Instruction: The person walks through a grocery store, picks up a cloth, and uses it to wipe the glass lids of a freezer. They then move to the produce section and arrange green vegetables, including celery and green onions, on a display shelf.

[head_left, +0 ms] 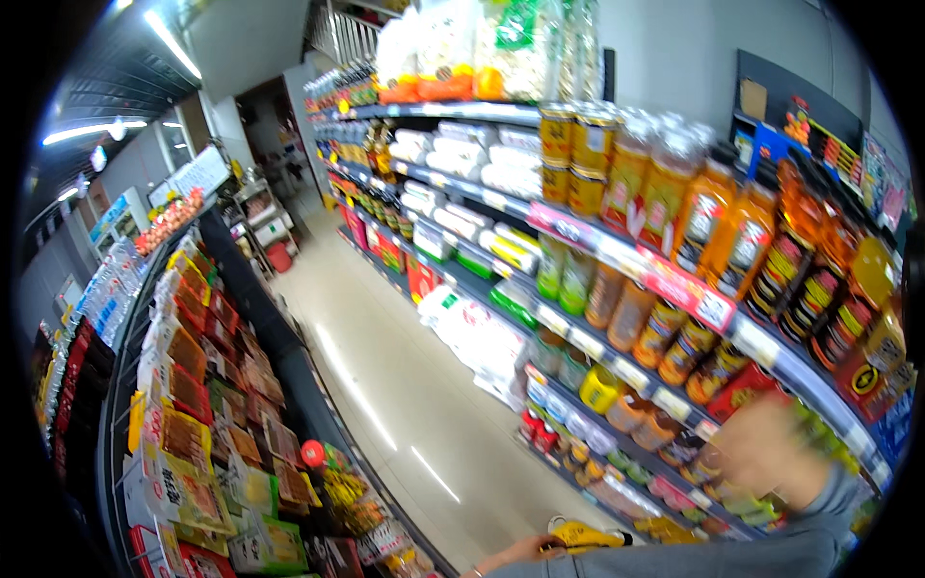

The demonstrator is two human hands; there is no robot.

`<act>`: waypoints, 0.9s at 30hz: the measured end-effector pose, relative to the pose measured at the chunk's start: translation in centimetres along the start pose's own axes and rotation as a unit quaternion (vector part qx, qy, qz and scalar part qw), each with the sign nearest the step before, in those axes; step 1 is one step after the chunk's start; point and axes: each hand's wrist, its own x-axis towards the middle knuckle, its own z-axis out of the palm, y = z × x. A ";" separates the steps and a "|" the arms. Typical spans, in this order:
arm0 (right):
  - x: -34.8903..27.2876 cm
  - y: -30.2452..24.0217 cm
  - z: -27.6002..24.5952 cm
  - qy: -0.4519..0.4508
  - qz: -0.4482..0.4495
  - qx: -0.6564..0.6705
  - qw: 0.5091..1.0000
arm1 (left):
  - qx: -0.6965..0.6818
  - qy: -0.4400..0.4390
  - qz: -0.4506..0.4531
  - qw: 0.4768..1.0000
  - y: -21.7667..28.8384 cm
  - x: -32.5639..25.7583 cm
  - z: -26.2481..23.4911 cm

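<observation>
Head view, left to right: snack packets (pixel 193 424) fill the lower-left rack, with the aisle floor (pixel 385 366) in the middle. At bottom centre my left hand (pixel 525 551) has its fingers wrapped round a yellow handheld gadget (pixel 586 535), gripped low, probably for carrying. My right hand (pixel 771 443) is blurred up by the jar shelves (pixel 674 289); can't tell its fingers.
</observation>
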 end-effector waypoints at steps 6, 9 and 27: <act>5.4 1.8 29.0 -0.037 0.335 0.509 0.792 | -0.062 0.189 -0.039 0.979 -3.6 2.1 -12.2; 10.8 5.2 36.5 -0.022 0.385 0.558 0.735 | -0.068 0.272 -0.055 0.958 -4.2 4.1 -21.3; 67.7 32.1 52.5 -0.169 0.100 0.661 0.724 | -0.255 0.621 -0.233 0.704 -19.2 -3.7 -65.6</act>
